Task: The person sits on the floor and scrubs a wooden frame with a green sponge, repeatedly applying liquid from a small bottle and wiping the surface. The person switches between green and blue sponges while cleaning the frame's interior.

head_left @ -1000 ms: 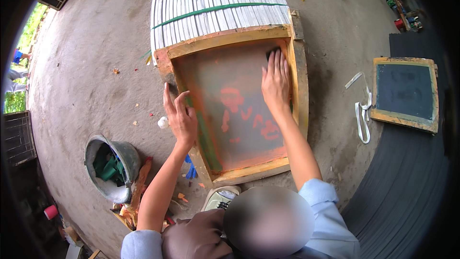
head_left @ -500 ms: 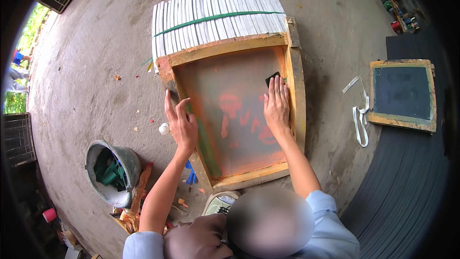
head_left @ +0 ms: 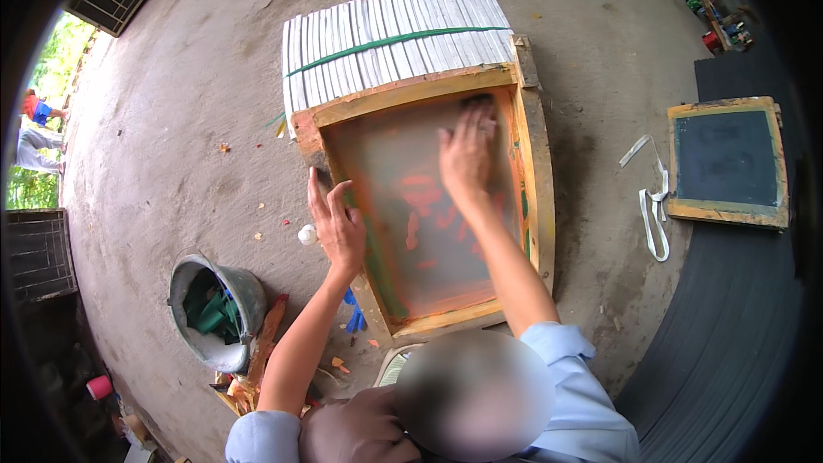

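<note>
A wooden-framed printing screen [head_left: 538, 180] lies in front of me, its greyish mesh [head_left: 386, 150] tinted orange along the edges and marked with reddish patches. My right hand [head_left: 467, 154] is over the far right part of the mesh, fingers pressed flat on a small dark pad [head_left: 478, 100]. Motion smears these fingers and the pad. My left hand [head_left: 340, 231] rests at the left rail, its fingers apart and nothing held in them.
A bundle of white slabs [head_left: 386, 39] tied with a green strap lies beyond the frame. At left stands a bucket [head_left: 244, 296] with green pieces inside. A second, smaller screen [head_left: 724, 210] sits on dark sheeting [head_left: 694, 360] at right, beside a white strap [head_left: 645, 210].
My right hand and the dark pad have moved leftward and farther up the mesh, away from the right rail. My left hand stays at the left rail.
</note>
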`<action>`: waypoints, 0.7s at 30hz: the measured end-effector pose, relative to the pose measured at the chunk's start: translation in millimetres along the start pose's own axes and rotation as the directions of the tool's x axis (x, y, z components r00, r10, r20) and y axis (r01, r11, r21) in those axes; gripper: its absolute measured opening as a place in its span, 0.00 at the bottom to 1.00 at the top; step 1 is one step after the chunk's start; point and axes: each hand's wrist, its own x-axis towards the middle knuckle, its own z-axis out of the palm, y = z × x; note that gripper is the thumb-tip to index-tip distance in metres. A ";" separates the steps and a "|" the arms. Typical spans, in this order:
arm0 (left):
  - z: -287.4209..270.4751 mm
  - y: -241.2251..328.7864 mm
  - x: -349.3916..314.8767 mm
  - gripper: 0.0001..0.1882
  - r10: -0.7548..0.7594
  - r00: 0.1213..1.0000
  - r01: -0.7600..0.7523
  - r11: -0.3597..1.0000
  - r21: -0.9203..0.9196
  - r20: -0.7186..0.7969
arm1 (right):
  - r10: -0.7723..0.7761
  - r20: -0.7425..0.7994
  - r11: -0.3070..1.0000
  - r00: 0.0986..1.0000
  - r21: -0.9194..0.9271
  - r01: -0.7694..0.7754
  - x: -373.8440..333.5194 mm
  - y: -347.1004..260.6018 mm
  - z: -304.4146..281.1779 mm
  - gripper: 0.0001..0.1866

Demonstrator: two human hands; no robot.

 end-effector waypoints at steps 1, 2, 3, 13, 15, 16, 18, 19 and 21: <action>-3.9 -4.5 0.4 0.26 -0.001 1.000 0.001 1.000 0.012 0.002 | -0.043 0.140 0.999 0.989 0.032 0.039 -3.1 -32.4 -7.5 0.27; -1.8 -3.4 0.8 0.27 0.000 1.000 0.000 1.000 0.004 0.004 | -0.278 0.051 0.960 0.959 0.004 0.278 -22.0 -55.2 -1.8 0.27; 0.2 -1.7 0.3 0.27 -0.004 1.000 0.004 1.000 -0.007 0.004 | -0.502 -0.027 0.864 0.864 -0.048 0.501 -43.7 -65.9 6.3 0.26; -1.1 -4.2 -3.0 0.28 0.005 1.000 -0.005 1.000 -0.005 0.011 | -0.047 -0.200 0.983 0.979 0.162 0.081 -17.2 3.2 17.5 0.29; -1.5 -2.9 -3.6 0.28 0.005 1.000 -0.005 1.000 0.024 0.017 | -0.343 -0.055 0.888 0.938 0.307 0.343 -42.3 -39.7 16.0 0.31; -0.5 -5.7 -4.7 0.28 0.016 1.000 -0.016 0.999 0.033 0.019 | -0.548 0.010 0.836 0.836 -0.021 0.548 -64.0 -65.3 16.4 0.30; -3.9 -6.2 -2.2 0.28 0.063 0.998 -0.063 0.998 0.031 0.010 | -0.586 -0.046 0.767 0.809 0.292 0.572 -92.8 -66.2 17.7 0.29; -4.9 -5.0 -1.5 0.28 0.084 0.996 -0.084 0.996 0.028 0.005 | -0.600 -0.075 0.698 0.796 0.437 0.567 -104.5 -61.8 18.1 0.29; -8.8 -11.5 0.4 0.28 0.105 0.994 -0.106 0.991 0.086 0.008 | -0.630 -0.073 0.691 0.773 0.400 0.602 -112.4 -23.9 15.3 0.30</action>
